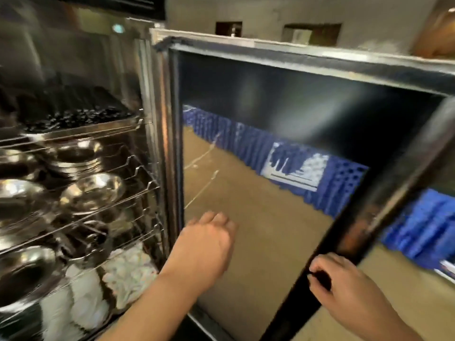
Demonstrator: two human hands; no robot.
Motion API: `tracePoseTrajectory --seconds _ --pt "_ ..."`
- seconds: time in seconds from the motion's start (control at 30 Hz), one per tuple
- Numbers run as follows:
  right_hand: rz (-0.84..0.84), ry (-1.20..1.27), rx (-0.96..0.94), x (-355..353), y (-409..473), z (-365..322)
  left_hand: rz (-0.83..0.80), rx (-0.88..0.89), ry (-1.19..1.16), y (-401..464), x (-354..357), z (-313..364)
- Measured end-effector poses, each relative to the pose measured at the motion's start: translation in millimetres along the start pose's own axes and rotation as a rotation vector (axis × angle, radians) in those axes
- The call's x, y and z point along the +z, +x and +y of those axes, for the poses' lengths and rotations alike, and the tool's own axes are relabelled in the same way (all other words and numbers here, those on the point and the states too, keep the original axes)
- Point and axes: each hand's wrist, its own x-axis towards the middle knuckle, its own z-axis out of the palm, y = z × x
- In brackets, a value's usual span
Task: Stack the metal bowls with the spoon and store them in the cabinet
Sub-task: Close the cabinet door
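The steel cabinet [152,99] stands on the left with its glass door [275,134] swung wide. Metal bowls [93,190] sit in stacks on its wire shelves [138,193]; more bowls [27,269] lie lower down. I cannot make out a spoon. My left hand [204,244] hovers empty in front of the door glass near the hinge side, fingers loosely spread. My right hand [342,289] grips the dark outer edge of the door [344,244].
A tray of dark items [73,119] fills the top shelf. White dishes [128,271] sit on the lowest shelves. Blue plastic crates [428,232] stand on the tan floor [246,217] behind the door. A grey wall [270,11] runs behind.
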Motion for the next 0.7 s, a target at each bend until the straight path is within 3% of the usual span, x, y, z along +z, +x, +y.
tracePoseTrajectory --seconds 0.13,0.3,0.47,0.7 --pt "0.106 0.025 0.006 -26 -32 33 0.135 0.142 -0.028 43 -30 72" --pt "0.231 0.06 0.035 -44 -32 95 0.451 0.184 -0.185 84 -47 158" --pt "0.119 0.042 -0.079 -46 -7 137 0.598 -0.012 -0.414 120 -51 231" --pt "0.035 0.029 -0.235 -38 32 163 0.733 -0.243 -0.436 139 -39 265"
